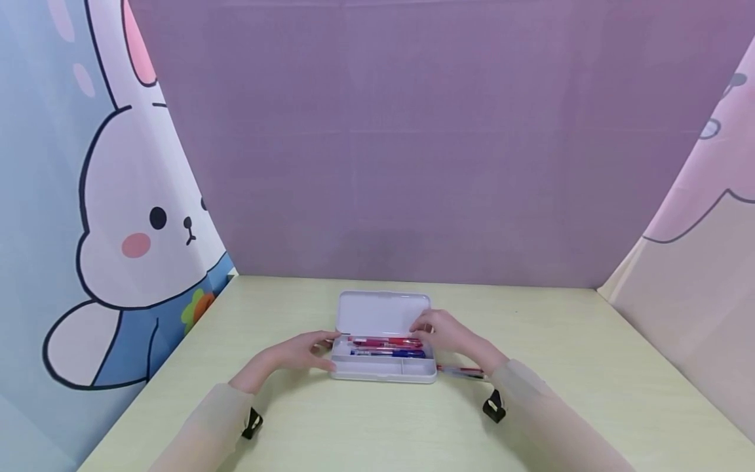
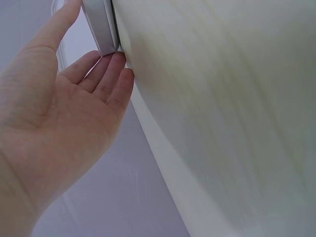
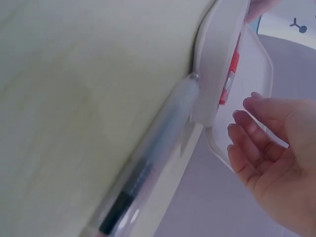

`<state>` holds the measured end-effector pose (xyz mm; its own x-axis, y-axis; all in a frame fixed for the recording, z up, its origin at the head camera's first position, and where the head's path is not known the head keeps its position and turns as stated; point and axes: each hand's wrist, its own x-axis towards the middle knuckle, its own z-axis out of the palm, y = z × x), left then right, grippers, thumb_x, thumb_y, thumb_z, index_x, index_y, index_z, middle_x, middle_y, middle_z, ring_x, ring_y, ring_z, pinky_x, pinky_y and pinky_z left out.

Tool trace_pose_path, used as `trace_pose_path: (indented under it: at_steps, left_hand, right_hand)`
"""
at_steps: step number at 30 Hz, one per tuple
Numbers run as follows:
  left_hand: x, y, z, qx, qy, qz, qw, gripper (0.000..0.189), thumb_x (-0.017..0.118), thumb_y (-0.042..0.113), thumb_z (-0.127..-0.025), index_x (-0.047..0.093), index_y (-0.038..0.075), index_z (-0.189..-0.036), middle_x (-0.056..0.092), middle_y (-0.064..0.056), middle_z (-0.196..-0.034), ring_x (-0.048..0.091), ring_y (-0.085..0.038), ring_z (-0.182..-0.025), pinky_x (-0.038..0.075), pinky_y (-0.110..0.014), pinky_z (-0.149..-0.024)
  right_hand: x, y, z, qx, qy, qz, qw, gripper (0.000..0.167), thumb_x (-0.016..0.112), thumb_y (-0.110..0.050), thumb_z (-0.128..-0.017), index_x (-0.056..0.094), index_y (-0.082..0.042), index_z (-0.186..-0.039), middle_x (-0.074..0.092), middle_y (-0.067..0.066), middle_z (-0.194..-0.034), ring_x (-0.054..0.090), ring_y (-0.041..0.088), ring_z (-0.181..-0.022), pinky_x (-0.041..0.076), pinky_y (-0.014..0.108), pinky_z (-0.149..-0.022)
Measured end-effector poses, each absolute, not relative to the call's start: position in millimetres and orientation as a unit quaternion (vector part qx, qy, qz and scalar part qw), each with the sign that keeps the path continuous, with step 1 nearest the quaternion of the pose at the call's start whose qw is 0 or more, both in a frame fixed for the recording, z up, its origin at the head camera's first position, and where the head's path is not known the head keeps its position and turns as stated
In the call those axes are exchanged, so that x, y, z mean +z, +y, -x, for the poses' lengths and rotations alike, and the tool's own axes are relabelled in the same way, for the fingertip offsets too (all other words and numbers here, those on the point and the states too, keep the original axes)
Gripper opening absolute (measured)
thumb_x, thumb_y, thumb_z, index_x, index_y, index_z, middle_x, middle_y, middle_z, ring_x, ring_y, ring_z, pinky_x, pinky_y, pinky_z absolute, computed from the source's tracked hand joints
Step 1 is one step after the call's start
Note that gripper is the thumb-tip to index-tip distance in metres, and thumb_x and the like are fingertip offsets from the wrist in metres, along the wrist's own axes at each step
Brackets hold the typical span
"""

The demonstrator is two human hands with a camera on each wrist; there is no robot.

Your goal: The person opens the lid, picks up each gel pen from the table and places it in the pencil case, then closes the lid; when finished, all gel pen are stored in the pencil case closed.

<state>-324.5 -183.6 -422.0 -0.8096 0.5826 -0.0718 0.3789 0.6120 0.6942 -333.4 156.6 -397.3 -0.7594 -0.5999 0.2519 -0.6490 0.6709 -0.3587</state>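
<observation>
Pencil case (image 1: 377, 377), long axis sideways, lid (image 1: 380, 311) behind, left grip (image 1: 299, 351) holding one end, right grip (image 1: 444, 330) released

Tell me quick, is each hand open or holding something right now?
Left hand: holding the left end of the white, rectangular, plastic-looking pencil case.
Right hand: open, fingers loosely curled, holding nothing.

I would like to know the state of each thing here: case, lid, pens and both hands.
Pencil case: open, set on the table.
Lid: swung back.
Pens inside: lying lengthwise.
Pens outside: lying beside the case; caps unclear.
Left hand: touching the case's left end.
Right hand: fingers relaxed, holding nothing.
</observation>
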Motion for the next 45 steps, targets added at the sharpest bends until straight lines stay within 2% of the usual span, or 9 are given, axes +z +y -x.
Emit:
trace_pose_path:
  at_steps: [9, 18, 22, 29, 35, 38, 43, 45]
  left_hand:
    - [-421, -183, 324, 0.350, 0.886, -0.266, 0.148, 0.076, 0.074, 0.031, -0.080, 0.038, 0.004, -0.142, 0.044, -0.020, -0.139, 0.046, -0.038, -0.124, 0.034, -0.055, -0.106]
    - [-423, -184, 325, 0.349, 0.884, -0.272, 0.148, 0.075, 0.073, 0.030, -0.081, 0.038, 0.003, -0.142, 0.044, -0.020, -0.140, 0.046, -0.036, -0.123, 0.036, -0.053, -0.106]
    - [-424, -185, 325, 0.349, 0.885, -0.270, 0.147, 0.075, 0.073, 0.030, -0.081, 0.038, 0.004, -0.142, 0.044, -0.020, -0.140, 0.046, -0.036, -0.123, 0.036, -0.054, -0.106]
    - [-423, -184, 324, 0.345, 0.887, -0.269, 0.145, 0.076, 0.073, 0.030, -0.080, 0.038, 0.004, -0.142, 0.045, -0.020, -0.139, 0.046, -0.037, -0.123, 0.035, -0.054, -0.106]
    - [-422, -184, 323, 0.342, 0.888, -0.272, 0.143, 0.076, 0.073, 0.031, -0.081, 0.039, 0.003, -0.142, 0.045, -0.020, -0.139, 0.047, -0.036, -0.123, 0.036, -0.053, -0.106]
    - [-422, -184, 323, 0.343, 0.888, -0.271, 0.143, 0.075, 0.073, 0.030, -0.081, 0.038, 0.003, -0.142, 0.045, -0.020, -0.140, 0.046, -0.036, -0.123, 0.035, -0.053, -0.106]
    - [-422, -184, 323, 0.346, 0.887, -0.272, 0.142, 0.075, 0.073, 0.030, -0.081, 0.039, 0.003, -0.142, 0.045, -0.020, -0.139, 0.047, -0.036, -0.123, 0.035, -0.054, -0.106]
    - [-422, -184, 324, 0.345, 0.888, -0.270, 0.142, 0.075, 0.074, 0.030, -0.080, 0.039, 0.004, -0.142, 0.045, -0.019, -0.139, 0.047, -0.036, -0.123, 0.035, -0.054, -0.106]
  right_hand:
    - [-391, 173, 327, 0.243, -0.901, -0.349, 0.084, 0.016, 0.063, -0.010, -0.089, 0.071, -0.001, -0.100, 0.069, 0.004, -0.091, 0.060, 0.010, -0.078, 0.052, 0.020, -0.068]
    - [-385, 195, 317, 0.258, -0.904, -0.326, 0.099, 0.022, 0.063, -0.018, -0.090, 0.069, -0.004, -0.105, 0.069, 0.001, -0.094, 0.064, 0.014, -0.087, 0.055, 0.039, -0.080]
    - [-385, 205, 313, 0.260, -0.904, -0.321, 0.106, 0.022, 0.063, -0.021, -0.090, 0.069, -0.006, -0.106, 0.069, -0.001, -0.095, 0.064, 0.014, -0.088, 0.055, 0.042, -0.082]
    - [-387, 224, 306, 0.269, -0.907, -0.303, 0.114, 0.023, 0.063, -0.027, -0.090, 0.068, -0.012, -0.107, 0.069, 0.000, -0.098, 0.064, 0.012, -0.090, 0.055, 0.040, -0.084]
    - [-387, 240, 299, 0.287, -0.908, -0.290, 0.098, 0.026, 0.065, -0.030, -0.088, 0.068, -0.012, -0.106, 0.070, 0.007, -0.101, 0.064, 0.014, -0.091, 0.054, 0.043, -0.085]
    - [-388, 247, 296, 0.290, -0.908, -0.289, 0.091, 0.028, 0.066, -0.032, -0.088, 0.068, -0.012, -0.106, 0.070, 0.005, -0.101, 0.064, 0.012, -0.091, 0.054, 0.044, -0.085]
    - [-389, 259, 288, 0.289, -0.909, -0.285, 0.096, 0.025, 0.067, -0.031, -0.087, 0.068, -0.014, -0.105, 0.070, 0.002, -0.101, 0.063, 0.010, -0.090, 0.055, 0.040, -0.084]
    - [-389, 263, 285, 0.283, -0.912, -0.280, 0.102, 0.022, 0.068, -0.025, -0.087, 0.068, -0.011, -0.104, 0.070, 0.004, -0.100, 0.064, 0.013, -0.090, 0.055, 0.040, -0.083]
